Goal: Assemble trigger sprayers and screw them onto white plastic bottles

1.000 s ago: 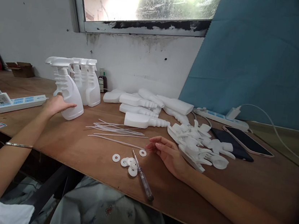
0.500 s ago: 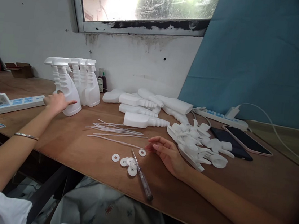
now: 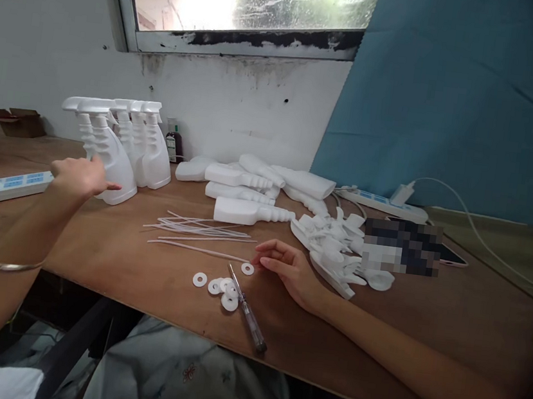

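Note:
My left hand (image 3: 80, 174) is at the left side of the nearest white spray bottle (image 3: 114, 164), thumb stretched out and the other fingers partly hidden. The hand looks open; whether it touches the bottle is unclear. That bottle stands upright in a group of several with trigger heads. On the table, my right hand (image 3: 290, 268) rests loosely curled and open, holding nothing. Its fingertips are close to one white ring washer (image 3: 247, 269) and the ends of thin white tubes (image 3: 199, 229). A screwdriver with a clear handle (image 3: 250, 320) lies against a small pile of washers (image 3: 226, 288).
White bottles without heads (image 3: 245, 212) lie stacked toward the wall. Loose trigger heads (image 3: 338, 247) are heaped right of my right hand. Power strips (image 3: 10, 186) with cables sit at both sides. A small dark bottle (image 3: 173, 146) and a cardboard box (image 3: 18, 122) stand at the back.
My left hand has drawn slightly left from the nearest spray bottle, which stays standing. My right hand keeps its place. The whole view has shifted a little.

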